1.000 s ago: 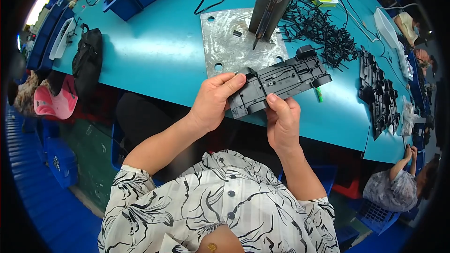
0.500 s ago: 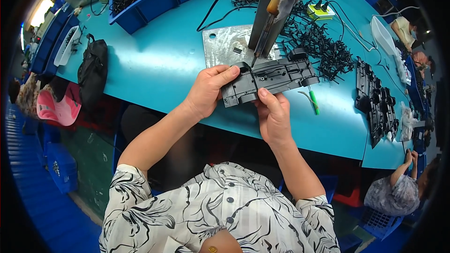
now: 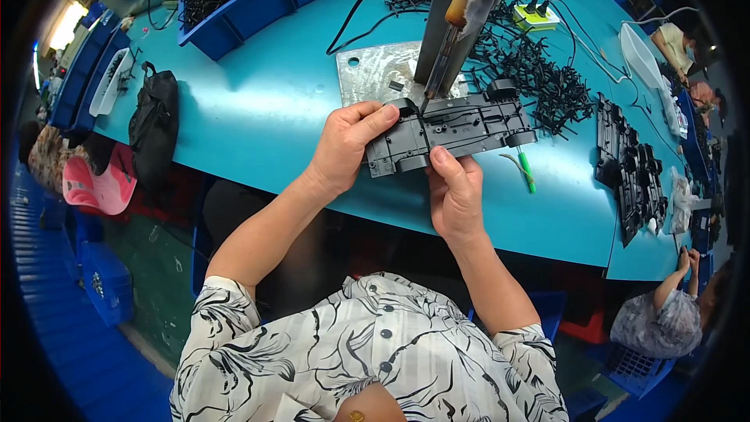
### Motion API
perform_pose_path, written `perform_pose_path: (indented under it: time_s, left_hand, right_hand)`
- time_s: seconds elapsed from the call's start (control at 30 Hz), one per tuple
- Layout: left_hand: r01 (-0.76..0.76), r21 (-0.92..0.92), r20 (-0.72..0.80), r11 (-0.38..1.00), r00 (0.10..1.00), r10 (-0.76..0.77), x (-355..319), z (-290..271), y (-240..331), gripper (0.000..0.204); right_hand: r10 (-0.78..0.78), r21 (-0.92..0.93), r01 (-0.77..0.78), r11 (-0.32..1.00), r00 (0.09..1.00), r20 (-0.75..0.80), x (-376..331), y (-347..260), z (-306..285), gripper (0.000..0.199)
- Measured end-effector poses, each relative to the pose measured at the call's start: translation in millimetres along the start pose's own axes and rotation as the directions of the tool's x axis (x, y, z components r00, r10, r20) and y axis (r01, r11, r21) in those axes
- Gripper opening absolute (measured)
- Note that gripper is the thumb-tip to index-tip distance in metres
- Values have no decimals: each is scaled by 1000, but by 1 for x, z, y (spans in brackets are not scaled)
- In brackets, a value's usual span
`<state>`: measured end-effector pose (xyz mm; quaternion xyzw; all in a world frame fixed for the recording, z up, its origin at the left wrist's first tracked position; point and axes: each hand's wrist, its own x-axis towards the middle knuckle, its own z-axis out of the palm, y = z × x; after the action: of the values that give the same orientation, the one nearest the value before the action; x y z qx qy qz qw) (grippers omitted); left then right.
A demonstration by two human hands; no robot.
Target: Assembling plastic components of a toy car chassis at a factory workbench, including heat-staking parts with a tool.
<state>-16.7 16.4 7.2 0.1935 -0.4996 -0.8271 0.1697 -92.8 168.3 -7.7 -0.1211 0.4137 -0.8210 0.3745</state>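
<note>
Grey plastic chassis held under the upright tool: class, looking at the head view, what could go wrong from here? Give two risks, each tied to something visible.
1. The left hand grips the grey chassis right beside the tool tip; fingers could get caught or hurt there.
2. The right hand pinches only the near edge, so the chassis might tilt and meet the tip off target.

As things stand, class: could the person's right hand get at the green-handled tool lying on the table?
Probably yes: the green-handled tool lies on bare table just right of the right hand, nothing between. But that hand would first have to release the grey plastic part.
</note>
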Motion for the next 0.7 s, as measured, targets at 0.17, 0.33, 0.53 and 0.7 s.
perform_pose_path:
  time_s: [0.17, 0.33, 0.53, 0.7]
  left_hand:
    - [-5, -9, -6, 1000, 1000, 5, -1, 1, 0, 23]
    - [-2, -12, -1, 1000, 1000, 2, -1, 2, 2, 24]
    - [-3, -15, 3, 1000, 1000, 4, -2, 2, 4, 24]
    - [10, -23, -4, 1000, 1000, -10, 0, 0, 3, 24]
  right_hand:
    - [-10, -12, 10, 1000, 1000, -7, -1, -1, 0, 32]
    - [-31, -11, 31, 999, 1000, 0, -1, 0, 1, 32]
    - [-38, -27, 38, 999, 999, -9, -1, 2, 1, 33]
    - [-19, -29, 19, 999, 1000, -4, -1, 1, -1, 34]
